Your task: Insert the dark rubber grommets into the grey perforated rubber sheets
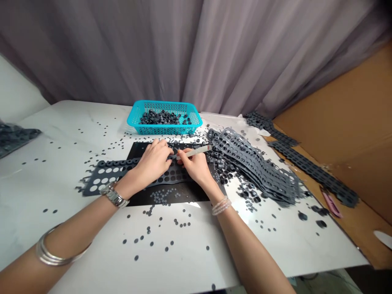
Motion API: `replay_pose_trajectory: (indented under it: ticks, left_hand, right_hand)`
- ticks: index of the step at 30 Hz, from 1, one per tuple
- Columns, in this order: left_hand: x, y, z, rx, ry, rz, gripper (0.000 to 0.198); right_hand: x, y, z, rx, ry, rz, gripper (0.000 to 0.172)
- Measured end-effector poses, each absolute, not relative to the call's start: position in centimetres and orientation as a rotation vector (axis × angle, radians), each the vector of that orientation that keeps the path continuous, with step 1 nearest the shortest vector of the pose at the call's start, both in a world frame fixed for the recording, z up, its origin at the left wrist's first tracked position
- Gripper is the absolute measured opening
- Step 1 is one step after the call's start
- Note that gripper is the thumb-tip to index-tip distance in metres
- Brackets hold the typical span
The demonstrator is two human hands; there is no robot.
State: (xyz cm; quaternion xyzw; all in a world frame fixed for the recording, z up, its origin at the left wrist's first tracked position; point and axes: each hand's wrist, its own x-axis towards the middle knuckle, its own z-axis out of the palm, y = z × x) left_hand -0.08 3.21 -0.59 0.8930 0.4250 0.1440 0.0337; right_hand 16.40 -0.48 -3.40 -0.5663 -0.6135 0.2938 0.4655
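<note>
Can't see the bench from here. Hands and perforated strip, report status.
Left hand resting on perforated dark strip. Right hand gripping pale slim tool, tip near strip's far edge. Small discs loose on black mat.

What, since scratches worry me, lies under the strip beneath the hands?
Under the strip, white table shows through holes at left and black mat lies farther right. The strip itself, left hand and right hand hide the rest.

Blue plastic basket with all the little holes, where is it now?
In the head view, the blue plastic basket stands just left of the middle, towards the back of the white table, beyond the left hand and before the purplish-grey fabric curtain.
</note>
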Motion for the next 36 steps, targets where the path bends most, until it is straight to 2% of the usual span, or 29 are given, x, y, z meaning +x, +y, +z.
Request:
replay_pose_trajectory:
  ticks: [7, 12, 15, 20, 24, 27, 36]
  left_hand:
    - [0.7, 3.0, -0.6, 2.770, 1.358, 0.401, 0.018]
    - [0.5, 3.3, -0.7, 2.683, 1.321, 0.472, 0.020]
    - [-0.8, 4.1, 0.2, 2.371, 1.242, 0.633, 0.012]
    - [-3.0, 5.4, 1.7, 1.310, 1.158, 0.946, 0.003]
    - [-2.7, 5.3, 1.0, 0.761, 0.980, 0.902, 0.017]
    - [-2.1, 4.8, 0.2, 0.583, 0.923, 0.899, 0.021]
    - [-1.5, 3.8, 0.3, 0.452, 0.870, 0.909, 0.018]
  right_hand:
    - [16.1, -0.6, -2.9, -1.416, -1.626, 0.594, 0.028]
    - [15.5, -0.7, -2.3, -1.540, -1.692, 0.457, 0.027]
    - [15.4, -0.7, -2.2, -1.554, -1.662, 0.492, 0.026]
    - [15.7, -0.3, -2.8, -1.533, -1.509, 0.650, 0.027]
    - [16.2, 0.1, -3.1, -1.496, -1.388, 0.701, 0.032]
    - [16.5, 0.2, -3.1, -1.484, -1.310, 0.684, 0.034]
    - [16.6, 0.1, -3.4, -1.427, -1.218, 0.697, 0.036]
